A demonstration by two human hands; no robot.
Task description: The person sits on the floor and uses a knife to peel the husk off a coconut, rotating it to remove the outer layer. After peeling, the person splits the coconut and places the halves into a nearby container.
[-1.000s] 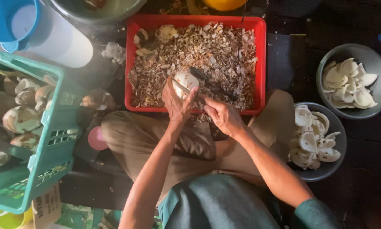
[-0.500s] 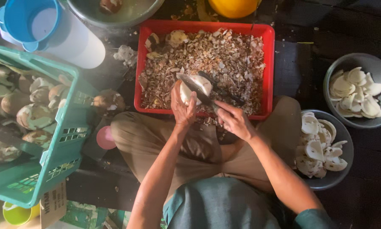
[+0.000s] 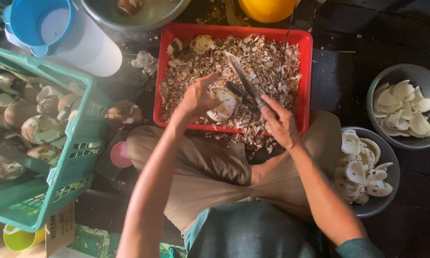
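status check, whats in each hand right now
Left hand grips pale coconut piece over red tray of shavings. Right hand holds knife, blade raised off the piece. Nothing between them.

White coconut piece [image 3: 222, 103] and knife [image 3: 243, 80] over red tray [image 3: 304, 71].

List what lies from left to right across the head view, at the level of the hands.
Green basket → left hand holding a coconut piece → knife in the right hand, over the red tray → two grey bowls of white pieces.
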